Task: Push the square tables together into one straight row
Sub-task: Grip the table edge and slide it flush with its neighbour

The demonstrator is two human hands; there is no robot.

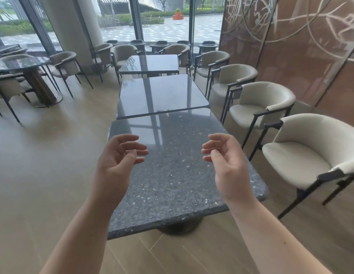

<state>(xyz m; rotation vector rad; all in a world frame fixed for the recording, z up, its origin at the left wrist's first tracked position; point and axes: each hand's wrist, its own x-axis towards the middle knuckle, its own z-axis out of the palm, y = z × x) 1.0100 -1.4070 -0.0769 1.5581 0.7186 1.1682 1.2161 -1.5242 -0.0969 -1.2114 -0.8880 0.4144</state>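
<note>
Both hands, left hand (120, 155) and right hand (224, 157), hover released above the near table (172, 184); 3 tables nearly aligned. Next: nudge the far table (150, 63) closer.

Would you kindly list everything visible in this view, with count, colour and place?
Square dark speckled stone tables: three, grey-black, in a row down the middle; nearest two meet, the farthest stands apart.
Round dark stone table: one, far left.
Cream curved-back armchairs: four along the right wall panels, more by the windows.
White round column: one, left of centre.
Brown patterned wall panels: right side.
Orange planter: one, outdoors.
Left hand: bare, fingers relaxed, above the nearest table, holding nothing.
Right hand: the same.
</note>
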